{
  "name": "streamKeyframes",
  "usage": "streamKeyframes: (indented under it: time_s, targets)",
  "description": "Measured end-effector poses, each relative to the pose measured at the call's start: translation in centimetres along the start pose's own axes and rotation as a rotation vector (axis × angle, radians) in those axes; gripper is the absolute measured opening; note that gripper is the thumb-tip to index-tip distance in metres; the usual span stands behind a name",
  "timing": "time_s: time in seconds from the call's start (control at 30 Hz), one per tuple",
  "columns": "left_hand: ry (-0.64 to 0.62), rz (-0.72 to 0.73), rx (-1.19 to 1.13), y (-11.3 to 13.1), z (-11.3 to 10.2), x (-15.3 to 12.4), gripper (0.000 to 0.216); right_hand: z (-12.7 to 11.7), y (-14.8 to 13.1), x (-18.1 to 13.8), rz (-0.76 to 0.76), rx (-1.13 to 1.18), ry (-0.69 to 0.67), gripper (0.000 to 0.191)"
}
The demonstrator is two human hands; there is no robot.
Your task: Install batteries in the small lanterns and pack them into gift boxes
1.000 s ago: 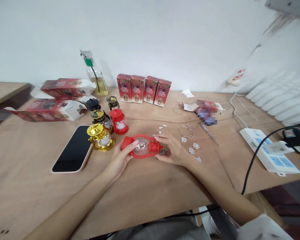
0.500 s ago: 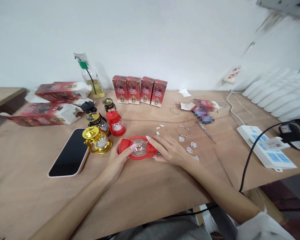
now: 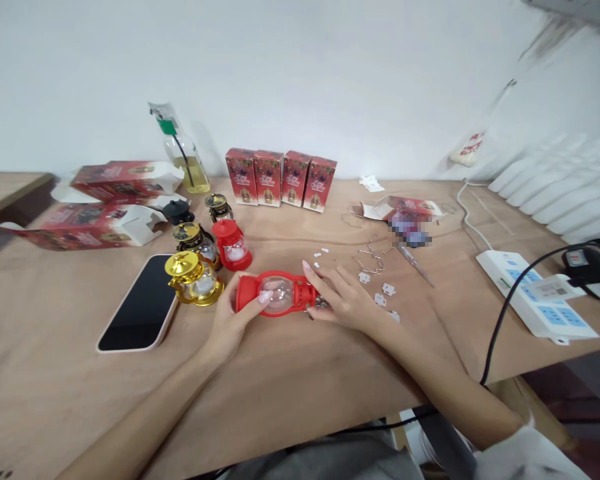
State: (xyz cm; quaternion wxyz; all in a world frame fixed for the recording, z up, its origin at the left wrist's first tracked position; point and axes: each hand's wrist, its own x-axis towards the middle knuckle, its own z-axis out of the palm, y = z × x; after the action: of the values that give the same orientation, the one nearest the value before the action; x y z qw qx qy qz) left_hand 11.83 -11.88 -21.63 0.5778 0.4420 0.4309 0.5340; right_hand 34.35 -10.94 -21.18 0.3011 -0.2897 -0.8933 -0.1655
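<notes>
A red toy lantern [image 3: 279, 294] with a clear bulb-shaped globe lies on its side low over the wooden table. Wrapped around its left end is my left hand [image 3: 234, 308], the thumb resting across the globe. My right hand [image 3: 347, 299] is at the lantern's other end, index finger stretched out and thumb apart from it. Several small round silver pieces [image 3: 321, 302] show between that hand and the lantern; its other fingertips are partly hidden. Left of the lantern stand a small red lantern [image 3: 233, 247], a gold lantern [image 3: 194, 280] and black-and-gold lanterns [image 3: 197, 240].
A phone [image 3: 137, 303] lies at left, with opened red boxes [image 3: 100, 227] behind. A liquid bottle [image 3: 193, 173] and upright red boxes [image 3: 280, 179] line the wall. Rightward are bent wires [image 3: 373, 260], white tabs [image 3: 380, 299], a screwdriver [image 3: 415, 263] and a power strip [image 3: 535, 297].
My right hand has slid right, off the lantern's end, uncovering its red vented part and the small silver pieces. My left hand keeps its hold. The view has shifted slightly.
</notes>
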Motion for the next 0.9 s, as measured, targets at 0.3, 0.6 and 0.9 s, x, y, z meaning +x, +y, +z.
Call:
streamKeyframes:
  time_s: [0.3, 0.6, 0.9]
  targets:
    - [-0.072, 0.108, 0.103, 0.1, -0.8, -0.2, 0.034, 0.1, 0.2, 0.1, -0.010, -0.013, -0.013, 0.075]
    - [0.007, -0.057, -0.138, 0.6, 0.8, -0.1, 0.034, 0.2, 0.1, -0.1, 0.025, 0.074, 0.212, 0.069]
    - [-0.003, -0.022, -0.059, 0.2, 0.3, 0.0, 0.038, 0.0, 0.3, -0.1, -0.044, 0.175, 0.195, 0.063]
